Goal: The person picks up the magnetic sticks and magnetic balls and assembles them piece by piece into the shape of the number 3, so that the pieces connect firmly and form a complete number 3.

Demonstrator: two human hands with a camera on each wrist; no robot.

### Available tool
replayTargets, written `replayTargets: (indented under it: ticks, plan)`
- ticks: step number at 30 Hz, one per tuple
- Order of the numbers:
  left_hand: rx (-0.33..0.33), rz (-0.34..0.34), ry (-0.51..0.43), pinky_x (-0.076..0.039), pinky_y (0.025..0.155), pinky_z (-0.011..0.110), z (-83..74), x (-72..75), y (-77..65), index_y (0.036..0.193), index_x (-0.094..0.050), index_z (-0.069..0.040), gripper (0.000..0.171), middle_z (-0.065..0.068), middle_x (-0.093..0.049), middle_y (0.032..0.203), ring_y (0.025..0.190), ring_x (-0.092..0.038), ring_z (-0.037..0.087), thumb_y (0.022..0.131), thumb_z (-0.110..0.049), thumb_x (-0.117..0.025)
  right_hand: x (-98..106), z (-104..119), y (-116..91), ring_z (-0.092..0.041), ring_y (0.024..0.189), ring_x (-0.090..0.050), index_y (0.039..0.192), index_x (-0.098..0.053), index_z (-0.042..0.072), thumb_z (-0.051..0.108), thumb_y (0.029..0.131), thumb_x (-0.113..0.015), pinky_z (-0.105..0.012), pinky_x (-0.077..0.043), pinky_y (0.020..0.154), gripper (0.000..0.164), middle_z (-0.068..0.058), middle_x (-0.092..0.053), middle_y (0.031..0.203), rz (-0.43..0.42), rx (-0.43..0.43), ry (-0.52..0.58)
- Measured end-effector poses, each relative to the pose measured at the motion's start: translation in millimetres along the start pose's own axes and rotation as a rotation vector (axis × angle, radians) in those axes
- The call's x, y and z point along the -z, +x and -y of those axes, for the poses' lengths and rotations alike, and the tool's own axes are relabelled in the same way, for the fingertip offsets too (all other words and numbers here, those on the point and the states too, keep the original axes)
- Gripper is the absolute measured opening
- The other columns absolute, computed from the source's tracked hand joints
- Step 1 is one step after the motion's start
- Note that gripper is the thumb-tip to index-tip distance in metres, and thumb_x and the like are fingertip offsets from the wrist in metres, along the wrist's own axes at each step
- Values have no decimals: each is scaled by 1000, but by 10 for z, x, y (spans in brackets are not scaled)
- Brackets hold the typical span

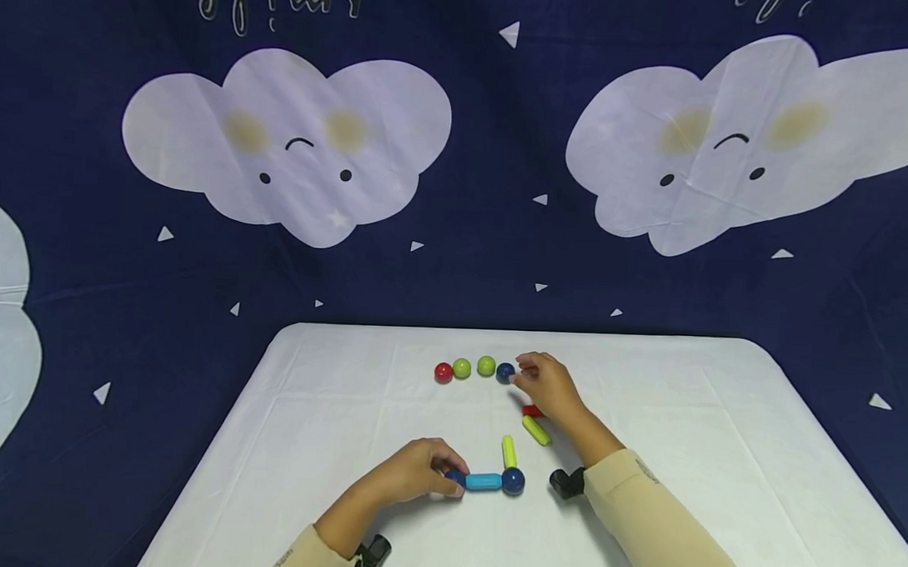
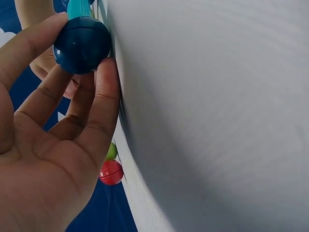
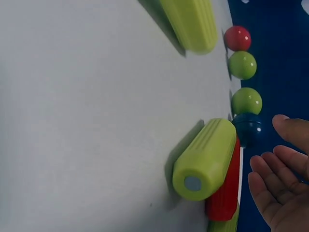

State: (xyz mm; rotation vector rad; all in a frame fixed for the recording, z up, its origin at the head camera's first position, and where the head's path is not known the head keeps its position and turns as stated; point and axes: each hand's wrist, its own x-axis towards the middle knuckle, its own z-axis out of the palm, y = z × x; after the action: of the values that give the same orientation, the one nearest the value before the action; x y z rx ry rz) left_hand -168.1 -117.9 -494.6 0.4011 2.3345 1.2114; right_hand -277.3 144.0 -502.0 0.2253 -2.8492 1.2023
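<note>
My left hand [image 1: 416, 474] pinches a dark blue ball [image 2: 82, 46] between thumb and fingers. A light blue rod [image 1: 484, 482] links that ball to a second dark blue ball [image 1: 513, 482]. A yellow-green rod [image 1: 509, 452] extends from the second ball toward the back. At the far side, my right hand [image 1: 551, 391] reaches beside a loose dark blue ball [image 3: 248, 129], its fingers spread and a gap showing between them and the ball in the right wrist view. Below that hand lie a red rod [image 1: 532, 410] and another yellow-green rod [image 1: 536, 431].
Two green balls [image 1: 486, 365] and a red ball [image 1: 443, 372] stand in a row left of the loose blue one. The white-covered table [image 1: 329, 429] ends at a dark blue cloth [image 1: 499, 293] printed with clouds. Another yellow-green rod end [image 3: 223, 226] peeks out under the red rod.
</note>
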Motion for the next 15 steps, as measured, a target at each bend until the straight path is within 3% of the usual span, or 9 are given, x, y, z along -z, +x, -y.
replayTargets:
  ticks: [15]
  plan:
    - [6,3,-3,-46,80,30,18,-7,10,99,-77,-17,21,-3,-66,98,93,-57,16,79,-18,-86,-98,28,171,-24,102,-68,121,-68,2,17,91,-76,-41,-55,92,35,-13,-69,114,50,-32,-37]
